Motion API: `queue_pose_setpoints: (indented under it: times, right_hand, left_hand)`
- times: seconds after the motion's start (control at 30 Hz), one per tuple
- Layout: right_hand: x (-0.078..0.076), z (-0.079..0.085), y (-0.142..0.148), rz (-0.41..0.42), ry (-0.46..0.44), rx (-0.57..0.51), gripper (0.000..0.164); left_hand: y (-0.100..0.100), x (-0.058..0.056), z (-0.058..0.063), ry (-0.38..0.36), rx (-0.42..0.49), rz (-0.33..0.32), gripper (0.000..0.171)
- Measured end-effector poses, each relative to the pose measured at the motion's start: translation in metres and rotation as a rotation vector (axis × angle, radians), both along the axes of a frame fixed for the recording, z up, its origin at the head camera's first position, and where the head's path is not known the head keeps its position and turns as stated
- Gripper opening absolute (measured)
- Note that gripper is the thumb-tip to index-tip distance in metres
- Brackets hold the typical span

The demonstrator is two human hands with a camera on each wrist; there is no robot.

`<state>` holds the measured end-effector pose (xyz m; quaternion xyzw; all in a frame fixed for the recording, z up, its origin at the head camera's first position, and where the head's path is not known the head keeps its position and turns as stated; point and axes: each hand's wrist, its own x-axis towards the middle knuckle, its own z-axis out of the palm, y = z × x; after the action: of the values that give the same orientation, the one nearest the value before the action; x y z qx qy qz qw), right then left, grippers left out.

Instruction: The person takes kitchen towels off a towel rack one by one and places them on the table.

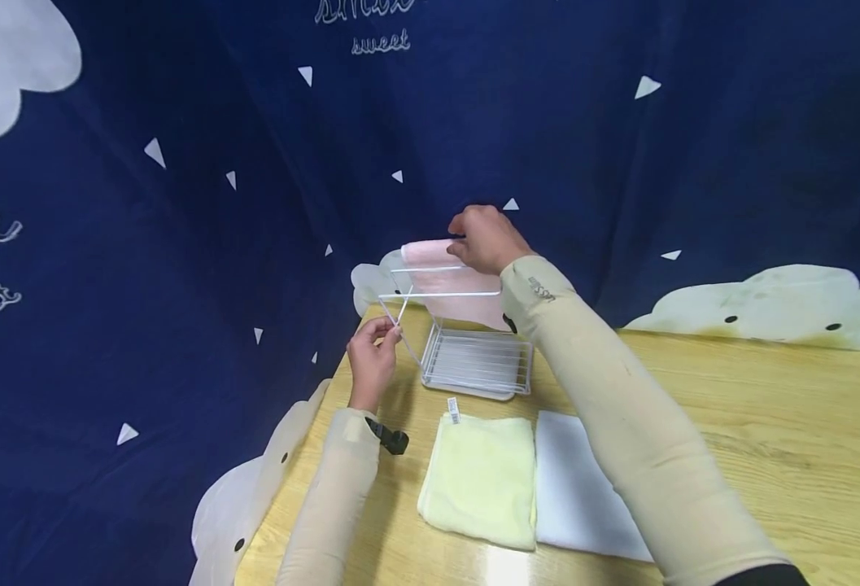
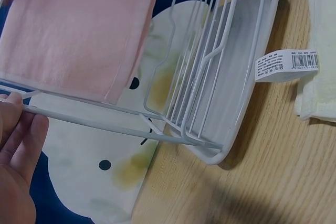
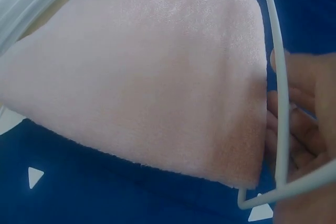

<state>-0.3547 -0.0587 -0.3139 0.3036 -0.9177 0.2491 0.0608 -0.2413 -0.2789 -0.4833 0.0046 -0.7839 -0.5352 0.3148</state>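
A white wire rack (image 1: 440, 295) stands tilted up from a white tray (image 1: 477, 395) at the back of the table. Over its far bar hangs a pink towel (image 1: 466, 305). My left hand (image 1: 373, 358) pinches the rack's left side bar between thumb and fingers. My right hand (image 1: 491, 240) is at the top right of the towel, fingers loosely bent. In the right wrist view, those fingertips are right at the edge of the pink towel (image 3: 157, 77), behind a white bar (image 3: 281, 87), with a gap between thumb and forefinger.
In front of the rack lies a folded yellow towel (image 1: 481, 480) with a barcode label (image 1: 454, 409). A folded white towel (image 1: 583, 488) lies beside it, partly hidden under my right forearm. Dark blue patterned cloth (image 1: 290, 163) hangs behind and left of the wooden table (image 1: 766, 407).
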Motion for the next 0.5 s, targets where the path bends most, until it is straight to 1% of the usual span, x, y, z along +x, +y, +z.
queue_pose_setpoints:
  times: [0.2,0.4,0.5]
  right_hand:
    - [0.0007,-0.0015,0.0019,-0.034,-0.024,0.040,0.032]
    - [0.0005,-0.0027,0.0032,-0.089,-0.018,0.065,0.012]
    - [0.0010,-0.0019,0.0028,-0.111,-0.023,0.077,0.013]
  left_hand:
    - [-0.0003,0.0008,0.0005,-0.026,-0.002,0.005,0.008]
    - [0.0002,0.0015,0.0010,-0.019,-0.017,0.003,0.008]
    - [0.0002,0.0017,0.0018,-0.018,-0.018,0.011,0.008]
